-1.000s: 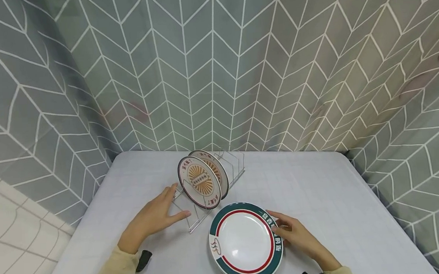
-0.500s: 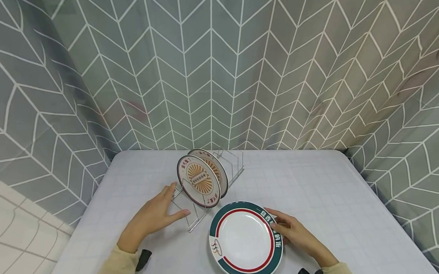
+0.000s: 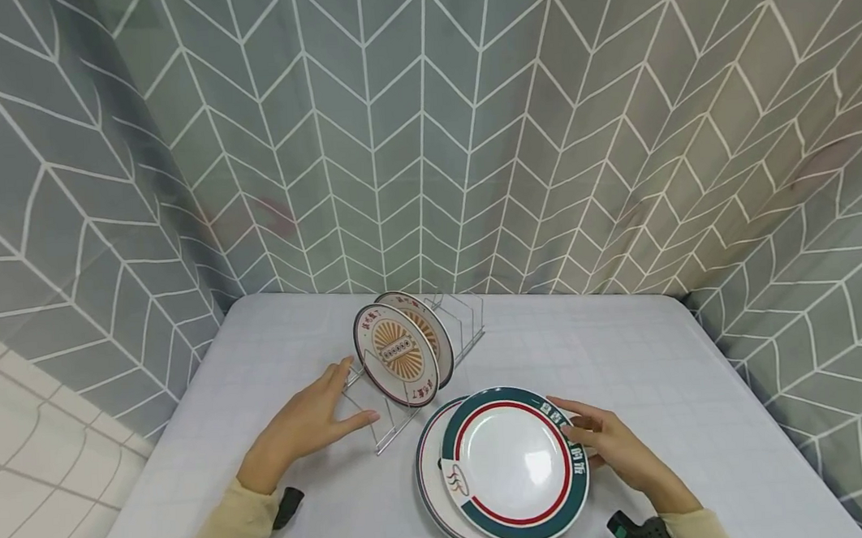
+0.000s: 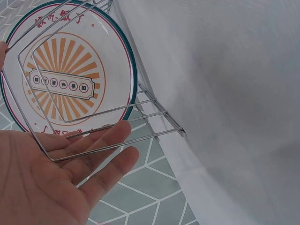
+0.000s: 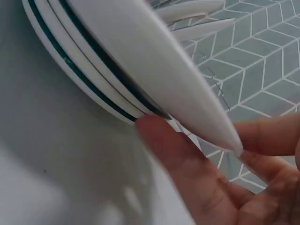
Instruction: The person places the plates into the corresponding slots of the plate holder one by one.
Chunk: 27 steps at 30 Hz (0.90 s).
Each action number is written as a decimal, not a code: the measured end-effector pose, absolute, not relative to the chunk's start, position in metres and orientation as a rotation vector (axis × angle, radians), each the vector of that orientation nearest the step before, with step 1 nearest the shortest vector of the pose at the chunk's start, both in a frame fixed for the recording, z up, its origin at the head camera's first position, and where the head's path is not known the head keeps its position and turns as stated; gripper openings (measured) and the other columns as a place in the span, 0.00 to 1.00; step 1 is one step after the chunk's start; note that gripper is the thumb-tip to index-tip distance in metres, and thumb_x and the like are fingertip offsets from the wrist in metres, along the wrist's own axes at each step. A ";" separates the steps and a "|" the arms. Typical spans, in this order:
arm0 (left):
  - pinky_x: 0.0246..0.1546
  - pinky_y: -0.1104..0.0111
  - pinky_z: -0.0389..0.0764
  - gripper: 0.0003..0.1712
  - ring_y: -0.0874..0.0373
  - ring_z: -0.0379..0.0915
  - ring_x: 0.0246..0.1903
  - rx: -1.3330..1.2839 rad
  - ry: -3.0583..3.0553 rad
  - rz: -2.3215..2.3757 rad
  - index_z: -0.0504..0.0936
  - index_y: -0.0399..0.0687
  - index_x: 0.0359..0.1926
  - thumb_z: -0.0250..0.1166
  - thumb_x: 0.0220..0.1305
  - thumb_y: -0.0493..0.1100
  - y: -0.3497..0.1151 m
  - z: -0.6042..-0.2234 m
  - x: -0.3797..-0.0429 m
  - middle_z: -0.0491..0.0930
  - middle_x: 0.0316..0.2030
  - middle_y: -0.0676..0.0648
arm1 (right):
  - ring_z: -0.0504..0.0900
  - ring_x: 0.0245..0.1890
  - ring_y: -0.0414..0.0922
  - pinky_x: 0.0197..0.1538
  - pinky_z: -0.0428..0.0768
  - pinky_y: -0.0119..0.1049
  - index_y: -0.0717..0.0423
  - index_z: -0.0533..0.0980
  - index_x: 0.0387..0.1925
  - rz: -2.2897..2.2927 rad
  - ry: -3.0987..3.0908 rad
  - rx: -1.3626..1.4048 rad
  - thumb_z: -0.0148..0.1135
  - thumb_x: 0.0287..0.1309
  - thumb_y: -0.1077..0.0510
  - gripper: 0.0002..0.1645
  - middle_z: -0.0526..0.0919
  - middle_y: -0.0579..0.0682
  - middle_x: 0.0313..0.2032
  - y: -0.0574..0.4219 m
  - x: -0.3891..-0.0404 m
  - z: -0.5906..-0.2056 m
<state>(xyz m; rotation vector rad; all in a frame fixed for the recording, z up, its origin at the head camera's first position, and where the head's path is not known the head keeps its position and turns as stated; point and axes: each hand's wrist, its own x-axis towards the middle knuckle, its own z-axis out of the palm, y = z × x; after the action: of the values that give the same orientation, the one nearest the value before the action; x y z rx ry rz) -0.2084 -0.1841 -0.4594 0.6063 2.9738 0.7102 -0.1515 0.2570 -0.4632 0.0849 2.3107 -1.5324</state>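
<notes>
My right hand (image 3: 616, 446) pinches the right rim of a white plate (image 3: 514, 468) with a green band, a red ring and white lettering. This plate sits tilted and shifted right over a stack of plates (image 3: 437, 484); in the right wrist view its edge stands apart from the stacked rims (image 5: 89, 65). A thin wire dish rack (image 3: 384, 434) stands behind, with two decorated plates (image 3: 397, 356) upright in it. My left hand (image 3: 311, 426) spreads its thumb and fingers at the rack's near left end. In the left wrist view its fingers (image 4: 112, 173) lie along the wires.
A white cloth (image 3: 589, 350) covers the table. Patterned grey curtains (image 3: 424, 139) hang behind and on both sides. White tiles (image 3: 39, 460) show at the lower left. Dark devices sit at both wrists, by the beige sleeves (image 3: 221, 532).
My right hand has moved the top plate to the right and raised its edge, uncovering the plate below on the left. The left hand and rack have stayed put.
</notes>
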 end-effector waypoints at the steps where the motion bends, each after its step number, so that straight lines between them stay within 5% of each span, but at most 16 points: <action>1: 0.64 0.45 0.70 0.63 0.35 0.63 0.67 0.607 2.974 0.709 0.52 0.34 0.75 0.57 0.56 0.77 -0.184 -0.459 -0.208 0.60 0.70 0.29 | 0.80 0.38 0.47 0.35 0.87 0.42 0.53 0.62 0.72 -1.557 2.291 0.105 0.59 0.67 0.53 0.35 0.78 0.60 0.53 0.260 -0.151 -0.460; 16: 0.64 0.46 0.70 0.63 0.35 0.63 0.67 0.631 2.966 0.700 0.52 0.33 0.75 0.58 0.56 0.77 -0.183 -0.457 -0.210 0.60 0.70 0.29 | 0.83 0.38 0.39 0.33 0.87 0.44 0.59 0.59 0.73 -1.708 2.549 -0.083 0.56 0.69 0.57 0.35 0.75 0.51 0.43 0.280 -0.157 -0.394; 22: 0.64 0.45 0.69 0.64 0.34 0.63 0.67 0.615 2.967 0.699 0.52 0.34 0.75 0.58 0.56 0.77 -0.184 -0.455 -0.210 0.60 0.70 0.28 | 0.81 0.36 0.34 0.32 0.87 0.36 0.55 0.60 0.73 -1.628 2.784 -0.176 0.55 0.71 0.57 0.33 0.73 0.54 0.44 0.263 -0.201 -0.344; 27: 0.64 0.44 0.68 0.64 0.34 0.61 0.68 0.596 2.954 0.728 0.51 0.35 0.75 0.58 0.55 0.77 -0.184 -0.459 -0.208 0.59 0.70 0.28 | 0.79 0.37 0.39 0.32 0.87 0.36 0.50 0.63 0.72 -1.594 2.780 -0.196 0.55 0.70 0.58 0.31 0.73 0.63 0.47 0.236 -0.246 -0.316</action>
<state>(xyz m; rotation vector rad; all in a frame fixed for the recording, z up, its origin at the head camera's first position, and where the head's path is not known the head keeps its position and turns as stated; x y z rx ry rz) -0.2081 -0.1839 -0.4591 0.5957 2.9544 0.7281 -0.2462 0.2356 -0.3160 -0.1960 2.7799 -1.5939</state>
